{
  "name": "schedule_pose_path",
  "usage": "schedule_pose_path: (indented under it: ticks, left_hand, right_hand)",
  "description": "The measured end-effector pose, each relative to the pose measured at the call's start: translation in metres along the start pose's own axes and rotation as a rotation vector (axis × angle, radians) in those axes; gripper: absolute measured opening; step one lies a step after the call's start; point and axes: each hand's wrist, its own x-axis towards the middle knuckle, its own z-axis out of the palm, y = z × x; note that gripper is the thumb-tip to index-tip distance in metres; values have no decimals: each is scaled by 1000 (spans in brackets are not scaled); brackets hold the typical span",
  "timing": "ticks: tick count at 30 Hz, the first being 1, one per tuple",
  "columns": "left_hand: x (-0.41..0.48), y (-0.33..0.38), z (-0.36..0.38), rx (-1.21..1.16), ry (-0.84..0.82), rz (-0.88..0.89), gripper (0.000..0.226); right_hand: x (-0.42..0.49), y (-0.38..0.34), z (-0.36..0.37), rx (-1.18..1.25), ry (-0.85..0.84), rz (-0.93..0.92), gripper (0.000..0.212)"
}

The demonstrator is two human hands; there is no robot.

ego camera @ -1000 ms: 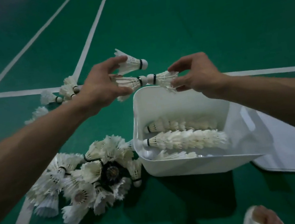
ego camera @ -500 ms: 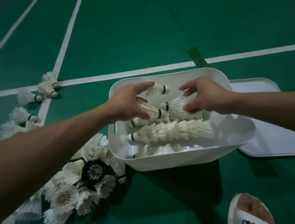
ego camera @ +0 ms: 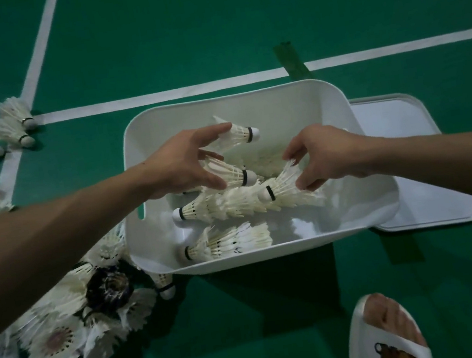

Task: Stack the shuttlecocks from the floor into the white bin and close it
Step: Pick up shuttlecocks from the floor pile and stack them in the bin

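Blurred shuttlecock pile (ego camera: 62, 333) lower left; sandals (ego camera: 387, 339) half off bottom edge.

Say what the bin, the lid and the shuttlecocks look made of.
Bin: smooth white plastic, likely; moulded rounded corners, faint sheen. Lid: seemingly the same plastic, flat, raised rim. Shuttlecocks: seemingly white feathers, separate vanes showing; rounded white tips with black bands, material unclear.

A white rectangular plastic bin (ego camera: 338, 94) sits mid-frame on the green court floor (ego camera: 208, 31). A flat white plastic lid (ego camera: 407, 154) lies just right of it. Inside lie two rows of nested white feather shuttlecocks (ego camera: 226, 207) (corks toward the left). Over them the left hand (ego camera: 184, 165) holds two single shuttlecocks (ego camera: 238, 136) and the right hand (ego camera: 325, 154) pinches a third shuttlecock (ego camera: 284, 184). A heap of loose shuttlecocks (ego camera: 67, 324) fills the lower left beside the bin's corner, and scattered shuttlecocks (ego camera: 12, 125) lie at upper left.
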Motion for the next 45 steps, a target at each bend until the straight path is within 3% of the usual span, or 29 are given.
schedule_pose_path:
  ticks: [9,16,22,33,39,45]
  left_hand:
    - [3,-9,3,45,-34,25,102]
    - [11,-8,10,60,-37,52,101]
    - [16,-14,12,65,-69,49,101]
    - [20,-20,6,68,-69,62,100]
    - [23,-23,7,97,-77,85,100]
    - [24,-24,7,144,-84,101,101]
  right_hand:
    - [-3,2,5,-23,-137,60,59]
    - [0,1,13,-188,-167,64,57]
    - [-1,10,37,-21,-171,114,55]
    - [2,13,62,495,-196,370,43]
    - [9,8,73,562,-214,394,36]
    - [12,11,90,393,-214,333,42]
